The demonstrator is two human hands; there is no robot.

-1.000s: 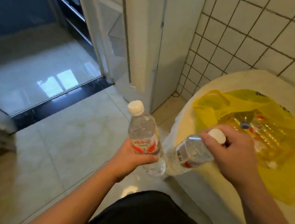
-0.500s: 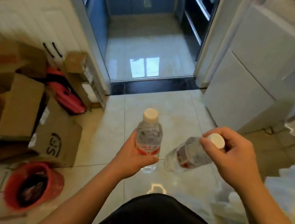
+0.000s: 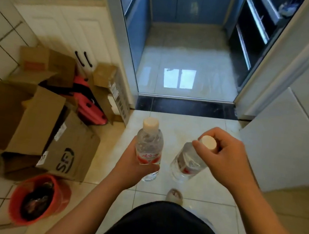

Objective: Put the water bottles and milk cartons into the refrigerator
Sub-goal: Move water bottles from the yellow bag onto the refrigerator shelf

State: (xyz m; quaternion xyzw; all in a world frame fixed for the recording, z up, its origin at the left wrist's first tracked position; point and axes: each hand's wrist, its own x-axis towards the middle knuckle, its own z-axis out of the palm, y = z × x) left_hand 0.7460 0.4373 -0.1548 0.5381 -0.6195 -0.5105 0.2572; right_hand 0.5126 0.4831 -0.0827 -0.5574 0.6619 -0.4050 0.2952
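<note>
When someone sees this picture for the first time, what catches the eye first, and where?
In the middle, the left hand holds an upright bottle of water round its body, and the right hand holds a tilted bottle by its white cap. Then come the cardboard boxes piled at the left, a red bucket below them, and the bright window reflection on the floor beyond the doorway ahead.
</note>
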